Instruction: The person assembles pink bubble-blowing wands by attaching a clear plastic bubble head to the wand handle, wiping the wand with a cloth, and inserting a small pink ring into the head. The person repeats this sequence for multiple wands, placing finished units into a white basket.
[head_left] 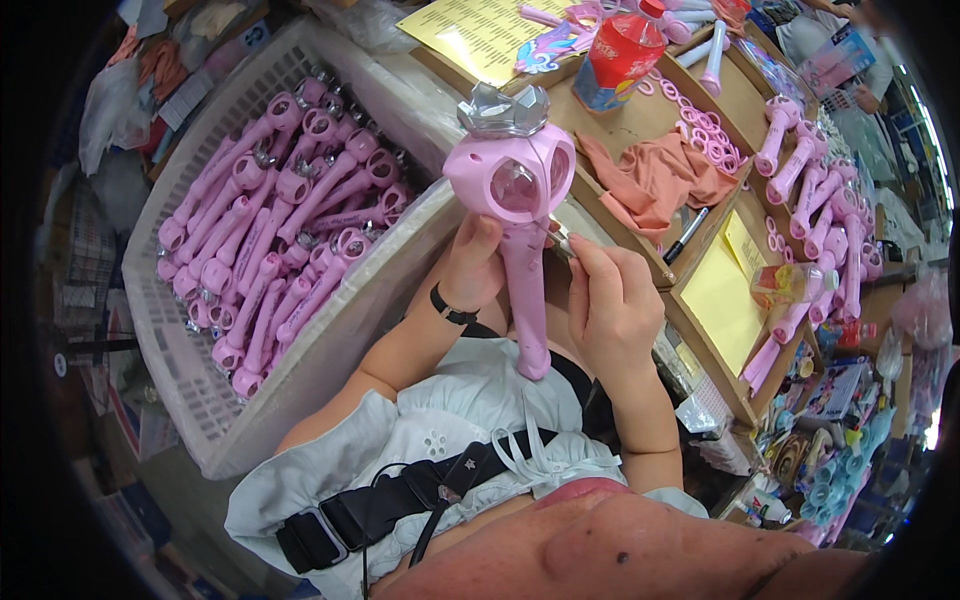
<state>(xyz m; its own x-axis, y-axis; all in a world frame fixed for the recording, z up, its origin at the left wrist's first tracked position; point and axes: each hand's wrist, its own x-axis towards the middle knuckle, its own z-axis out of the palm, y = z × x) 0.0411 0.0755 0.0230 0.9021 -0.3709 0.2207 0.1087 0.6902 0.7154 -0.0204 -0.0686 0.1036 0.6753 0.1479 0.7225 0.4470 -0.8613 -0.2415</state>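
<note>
In front of my chest I hold a pink toy wand (pixel 527 300) upright, with a silver crown on top and round clear windows in its head. My left hand (pixel 474 262) is closed round it just below the head, its thumb on the near side. Close to the wand's neck, my right hand (pixel 612 290) pinches a small shiny metal tool (pixel 562 240). The tool's tip meets or nearly meets the underside of the head; its exact kind is too small to make out.
At the left stands a white plastic crate (pixel 180 400) lined with film, heaped with similar pink wands (pixel 290 200). On the right, a cardboard-edged worktable (pixel 610 125) carries an orange cloth (pixel 655 180), a drink bottle (pixel 622 60), a black marker (pixel 686 236), pink rings (pixel 705 130) and yellow sheets (pixel 720 300).
</note>
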